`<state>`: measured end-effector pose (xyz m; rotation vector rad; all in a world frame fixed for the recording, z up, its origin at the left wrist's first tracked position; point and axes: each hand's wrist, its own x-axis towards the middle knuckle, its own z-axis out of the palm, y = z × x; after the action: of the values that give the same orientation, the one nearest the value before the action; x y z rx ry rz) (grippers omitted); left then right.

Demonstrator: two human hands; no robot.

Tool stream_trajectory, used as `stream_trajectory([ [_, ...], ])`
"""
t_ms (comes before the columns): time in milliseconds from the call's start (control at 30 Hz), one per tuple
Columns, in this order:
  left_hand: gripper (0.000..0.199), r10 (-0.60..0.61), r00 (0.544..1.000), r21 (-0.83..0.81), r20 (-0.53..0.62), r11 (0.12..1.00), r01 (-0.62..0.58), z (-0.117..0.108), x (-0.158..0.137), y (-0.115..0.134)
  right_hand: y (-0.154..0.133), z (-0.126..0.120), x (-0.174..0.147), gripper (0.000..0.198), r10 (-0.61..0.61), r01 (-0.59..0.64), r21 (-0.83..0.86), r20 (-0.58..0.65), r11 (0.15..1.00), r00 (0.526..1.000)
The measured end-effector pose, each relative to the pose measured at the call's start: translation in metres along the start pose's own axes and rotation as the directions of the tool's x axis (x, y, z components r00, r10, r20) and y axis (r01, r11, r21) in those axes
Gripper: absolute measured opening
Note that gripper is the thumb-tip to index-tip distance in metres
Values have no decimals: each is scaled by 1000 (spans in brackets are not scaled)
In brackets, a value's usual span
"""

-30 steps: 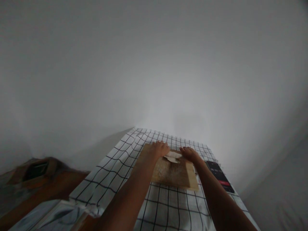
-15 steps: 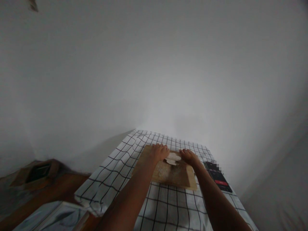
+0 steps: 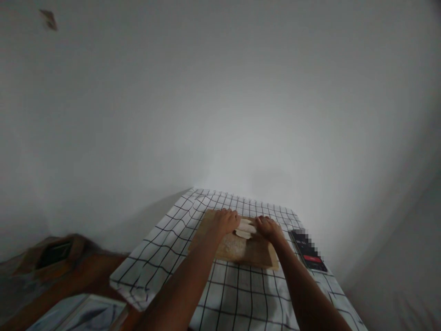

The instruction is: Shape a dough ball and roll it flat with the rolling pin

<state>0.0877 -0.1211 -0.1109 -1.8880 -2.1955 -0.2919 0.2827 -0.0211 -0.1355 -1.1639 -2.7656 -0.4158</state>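
Note:
A pale rolling pin (image 3: 246,225) lies crosswise over a small flat piece of dough (image 3: 243,235) on a wooden board (image 3: 237,257). My left hand (image 3: 227,221) is closed around the pin's left end, its fingers curled over the top. At the other end my right hand (image 3: 268,226) grips it in the same way. Both ends of the pin are hidden under my hands. Part of the dough sticks out on the near side of the pin. White flour dusts the board's surface in front of it.
The board rests on a table with a white, black-checked cloth (image 3: 237,294). A phone (image 3: 308,252) with a dark screen and a red bar lies right of the board. Behind stands a pale wall (image 3: 241,115). An open cardboard box (image 3: 55,255) is at lower left.
My hands and the rolling pin have shifted slightly toward me over the dough, both hands keeping their grip. The camera view has also moved a little.

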Motion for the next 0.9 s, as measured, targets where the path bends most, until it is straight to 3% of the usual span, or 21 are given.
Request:
stream_trajectory([
  [333,33,98,995,20,-35,995,-97,5,-7,-2,-8,-9,-16,29,-17,18,10,-26,1000,1000],
  [600,37,67,997,34,-44,997,-65,1,-11,1,-9,0,-14,34,-6,6,43,-7,999,1000],
  [767,36,70,997,42,-9,997,-70,0,-9,3,-9,-6,-17,34,48,-50,97,15,994,999],
  [900,38,30,999,14,-27,999,-30,1,-7,2,-8,-10,-18,32,13,-14,74,13,997,1000],
])
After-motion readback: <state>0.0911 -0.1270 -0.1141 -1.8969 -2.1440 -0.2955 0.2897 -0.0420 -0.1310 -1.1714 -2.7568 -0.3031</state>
